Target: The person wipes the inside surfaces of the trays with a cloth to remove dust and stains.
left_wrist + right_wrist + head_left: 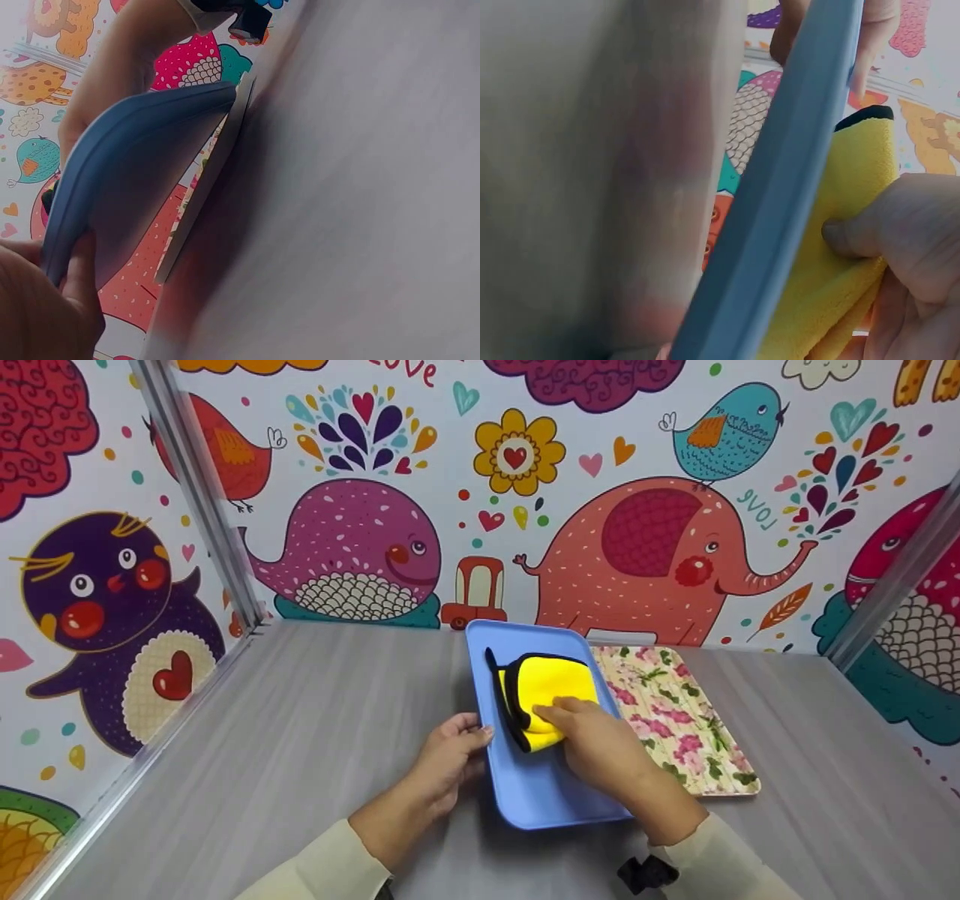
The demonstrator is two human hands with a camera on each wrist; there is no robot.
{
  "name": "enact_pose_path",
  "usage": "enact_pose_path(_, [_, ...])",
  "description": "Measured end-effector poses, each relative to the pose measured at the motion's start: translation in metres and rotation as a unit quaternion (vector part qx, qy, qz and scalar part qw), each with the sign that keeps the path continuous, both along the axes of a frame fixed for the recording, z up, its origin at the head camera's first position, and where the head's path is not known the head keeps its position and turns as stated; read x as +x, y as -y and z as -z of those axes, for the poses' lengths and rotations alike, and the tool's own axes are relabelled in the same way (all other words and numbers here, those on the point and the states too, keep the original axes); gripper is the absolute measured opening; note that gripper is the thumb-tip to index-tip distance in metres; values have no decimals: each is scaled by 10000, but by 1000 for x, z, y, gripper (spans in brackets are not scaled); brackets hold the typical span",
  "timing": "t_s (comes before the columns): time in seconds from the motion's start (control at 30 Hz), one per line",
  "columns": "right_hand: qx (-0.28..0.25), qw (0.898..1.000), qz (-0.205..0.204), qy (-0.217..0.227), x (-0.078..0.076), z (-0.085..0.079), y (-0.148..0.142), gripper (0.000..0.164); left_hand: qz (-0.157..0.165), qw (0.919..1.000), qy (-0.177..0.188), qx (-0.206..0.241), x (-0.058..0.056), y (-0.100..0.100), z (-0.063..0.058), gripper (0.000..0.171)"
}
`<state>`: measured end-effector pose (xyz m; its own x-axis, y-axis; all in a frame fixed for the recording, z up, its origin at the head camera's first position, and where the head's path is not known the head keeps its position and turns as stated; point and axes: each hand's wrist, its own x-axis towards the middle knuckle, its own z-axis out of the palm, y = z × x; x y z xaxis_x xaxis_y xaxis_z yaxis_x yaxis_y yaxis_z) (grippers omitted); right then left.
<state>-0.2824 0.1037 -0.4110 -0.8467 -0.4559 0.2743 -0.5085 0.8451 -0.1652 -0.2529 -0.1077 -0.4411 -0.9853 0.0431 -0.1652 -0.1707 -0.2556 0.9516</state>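
A blue rectangular tray (540, 802) is held tilted above the table, its left rim gripped by my left hand (442, 757). In the left wrist view the fingers of that left hand (45, 304) wrap the edge of the tray (127, 180). A folded yellow cloth (559, 682) with black edging lies against the tray's upper face. My right hand (611, 750) holds the cloth against that face. Seen from the right wrist, the thumb presses into the yellow cloth (855, 165), with the other fingers partly hidden behind its folds.
A floral-patterned tray (682, 720) lies flat on the grey table (337, 697), just right of and partly behind the blue one. Printed walls with cartoon animals (637, 562) enclose the back and sides. A metal post (199, 487) stands at the left corner.
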Motion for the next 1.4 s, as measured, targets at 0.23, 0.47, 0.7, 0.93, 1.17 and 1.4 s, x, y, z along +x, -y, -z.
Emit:
enact_pose_path(0.23, [25,9998,116,146,8,-3,9,43,-53,9998,105,-132,1,1,-2,35])
enact_pose_path(0.47, [-45,9999,-73,103,11,1,11,43,-27,10000,38,-31,2,0,1,34])
enact_pose_path(0.7, [-21,9996,-276,-4,12,3,9,46,-26,10000,22,-21,2,1,2,33])
enact_pose_path(0.93, [150,9984,-484,252,8,1,5,50,-27,10000,35,-22,1,2,2,33])
enact_pose_path(1.17, [193,9954,-857,389,2,-4,-7,50,-19,10000,4,-13,0,2,2,34])
enact_pose_path(1.4, [222,9946,-824,582,-2,-11,-18,49,-32,10000,-74,-38,0,1,2,33])
